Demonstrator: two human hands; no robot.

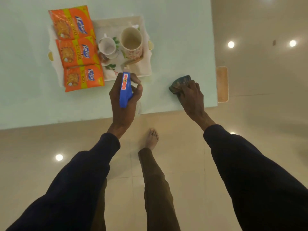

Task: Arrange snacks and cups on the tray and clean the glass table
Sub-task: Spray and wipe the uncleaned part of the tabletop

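On tray [143, 70], three Kurkure packets [78, 52], left fingers [138, 88] round blue bottle [125, 90], right fingers [185, 88] gripping cloth [179, 82]

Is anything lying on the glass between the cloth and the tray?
Nothing visible lies on the glass table there. Only the left hand, holding the blue spray bottle, comes between the cloth and the tray.

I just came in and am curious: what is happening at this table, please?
A person stands at the glass table. The left hand holds a blue spray bottle, and the right hand holds a dark cloth down on the glass near the edge. Three snack packets, a small cup and a tall mug sit on the tray.
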